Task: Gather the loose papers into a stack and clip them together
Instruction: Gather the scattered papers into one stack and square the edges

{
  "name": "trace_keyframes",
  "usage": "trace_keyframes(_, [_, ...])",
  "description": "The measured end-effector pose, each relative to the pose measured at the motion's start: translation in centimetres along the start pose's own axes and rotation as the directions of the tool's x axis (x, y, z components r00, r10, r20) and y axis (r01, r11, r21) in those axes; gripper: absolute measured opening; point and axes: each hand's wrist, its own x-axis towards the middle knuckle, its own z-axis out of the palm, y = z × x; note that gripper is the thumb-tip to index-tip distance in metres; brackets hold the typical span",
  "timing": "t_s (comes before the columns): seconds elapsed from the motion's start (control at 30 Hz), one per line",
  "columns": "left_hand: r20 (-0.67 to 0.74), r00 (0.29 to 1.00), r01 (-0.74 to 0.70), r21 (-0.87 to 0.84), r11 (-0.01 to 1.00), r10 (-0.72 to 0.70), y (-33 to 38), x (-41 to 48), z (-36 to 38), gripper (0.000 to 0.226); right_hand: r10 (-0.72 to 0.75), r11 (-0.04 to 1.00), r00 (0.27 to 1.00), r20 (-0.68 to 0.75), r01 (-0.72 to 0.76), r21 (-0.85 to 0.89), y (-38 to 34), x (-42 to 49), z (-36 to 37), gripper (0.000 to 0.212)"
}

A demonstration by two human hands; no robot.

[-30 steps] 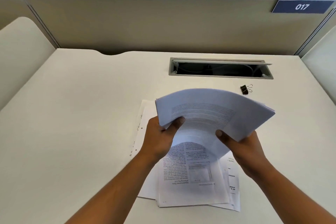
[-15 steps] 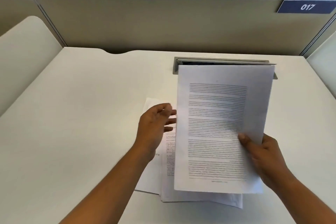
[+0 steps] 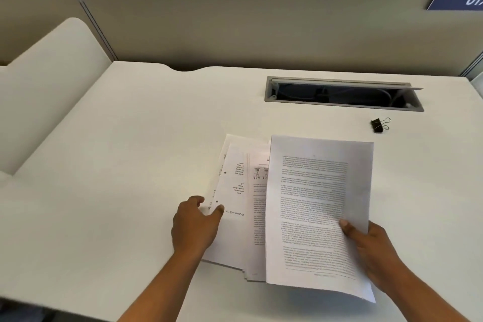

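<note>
Item 1, left hand [image 3: 196, 225]: I log thumb on top and fingers curled at the left edge of the fanned white printed paper sheets [image 3: 235, 185], which lie on the white tabletop [image 3: 117, 165]

Item 2, white printed paper sheaf [image 3: 318, 212]: overlaps those sheets; right hand [image 3: 376, 251] pinches its near right corner, thumb on top. I judge it light, floppy and slippery, best squared by the edges

Item 3, small black metal binder clip [image 3: 379, 125]: far right, well apart, untouched

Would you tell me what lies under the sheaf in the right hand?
Loose printed sheets on the desk, showing left of the sheaf; their right parts are covered.
</note>
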Motion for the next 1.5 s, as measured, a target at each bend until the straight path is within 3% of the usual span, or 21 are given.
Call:
trace_keyframes(0.23, [0.092,0.992,0.097,-0.083,0.992,-0.089,0.1,0.2,0.2,0.063,0.021,0.998,0.999,0.032,-0.019,-0.057,0.1,0.3,0.0,0.02])
trace_keyframes(0.33, [0.14,0.983,0.146,-0.169,0.975,-0.123,0.3,0.8,0.2,0.044,0.024,0.997,0.999,0.034,-0.022,-0.07,0.1,0.2,0.0,0.019])
trace_keyframes(0.43, [0.225,0.968,0.189,-0.358,0.914,-0.112,0.7,1.9,0.0,0.024,0.024,0.997,0.999,0.032,-0.022,-0.072,0.1,0.2,0.0,0.022])
trace_keyframes(0.53, [0.314,0.938,0.279,-0.442,0.853,-0.145,1.7,3.1,-0.6,0.017,0.021,0.998,0.998,0.055,-0.018,-0.059,0.2,0.2,-0.1,0.036])
trace_keyframes(0.63, [0.375,0.919,0.275,-0.383,0.882,-0.123,1.8,4.5,-1.0,0.011,0.007,0.999,0.997,0.074,-0.004,-0.044,0.2,0.1,-0.2,0.049])
trace_keyframes(0.7, [0.359,0.928,0.233,-0.351,0.907,-0.1,1.7,5.2,-0.9,0.021,-0.007,0.999,0.996,0.088,0.011,-0.046,0.3,0.2,-0.3,0.07])
trace_keyframes(0.73, [0.346,0.933,0.224,-0.353,0.908,-0.095,1.8,5.3,-1.0,0.029,-0.008,0.999,0.996,0.087,0.012,-0.049,0.4,0.2,-0.4,0.07])
trace_keyframes(0.87, [0.314,0.943,0.246,-0.429,0.869,-0.112,1.7,5.8,-1.2,0.048,-0.001,0.999,0.999,0.053,0.003,-0.047,0.6,0.5,-0.4,0.027])
trace_keyframes(1.03, [0.332,0.929,0.28,-0.343,0.897,-0.163,1.1,6.0,-0.9,0.02,0.014,0.998,0.999,0.044,-0.011,-0.063,0.6,0.6,-0.4,0.021])
trace_keyframes(1.13, [0.418,0.9,0.279,-0.33,0.902,-0.126,1.0,5.7,-0.7,0.019,0.004,0.997,0.999,0.039,-0.001,-0.072,0.6,0.6,-0.4,0.019])
trace_keyframes(1.23, [0.324,0.944,0.153,-0.294,0.944,-0.052,0.8,6.0,-1.2,0.007,0.001,0.998,0.999,0.048,0.002,-0.064,0.6,0.5,-0.5,0.018])
trace_keyframes(1.37, [0.097,0.992,-0.069,-0.137,0.988,0.083,0.2,7.2,-3.8,0.012,-0.007,0.998,1.0,0.03,0.008,-0.058,0.8,0.7,-0.7,0.02])
trace_keyframes(1.5, [-0.059,0.991,-0.129,-0.111,0.985,0.123,-0.7,8.0,-7.8,0.01,-0.018,0.997,0.999,0.029,0.02,-0.076,0.9,0.8,-0.6,0.018])
